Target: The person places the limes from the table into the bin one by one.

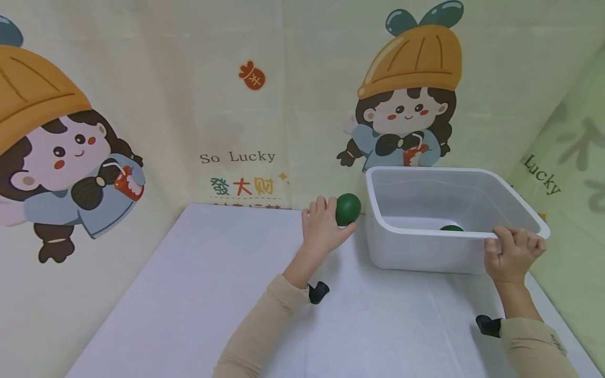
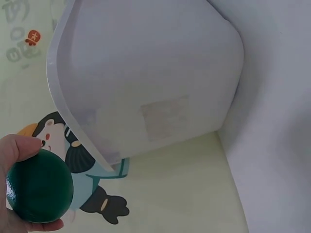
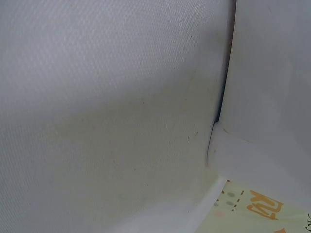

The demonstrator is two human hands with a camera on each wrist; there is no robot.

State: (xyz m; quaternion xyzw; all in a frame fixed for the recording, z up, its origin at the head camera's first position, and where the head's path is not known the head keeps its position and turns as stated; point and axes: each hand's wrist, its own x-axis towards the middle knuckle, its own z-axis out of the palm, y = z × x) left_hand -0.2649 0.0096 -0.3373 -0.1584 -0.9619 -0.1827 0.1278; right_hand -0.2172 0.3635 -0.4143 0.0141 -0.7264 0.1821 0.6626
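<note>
My left hand point(image 1: 322, 224) grips a dark green ball point(image 1: 348, 209) just left of the white bin point(image 1: 420, 251). In the left wrist view the thumb and fingers wrap the green ball point(image 2: 41, 187), with the bin's side wall point(image 2: 146, 82) beyond it. At the bin's front right corner, my right hand point(image 1: 514, 254) holds the rim with its fingers curled over the edge. Inside the bin the top of another green object point(image 1: 451, 228) shows above the front rim; the rest of it is hidden. The right wrist view shows the bin's outer wall point(image 3: 272, 97) but not the hand.
A white-covered table point(image 1: 198, 294) lies under the bin and arms. Behind it hangs a pale cloth backdrop point(image 1: 316, 68) with cartoon figures, close against the bin's back. More printed cloth point(image 1: 579, 231) borders the table on the right. Black wrist devices point(image 1: 319, 292) sit at both cuffs.
</note>
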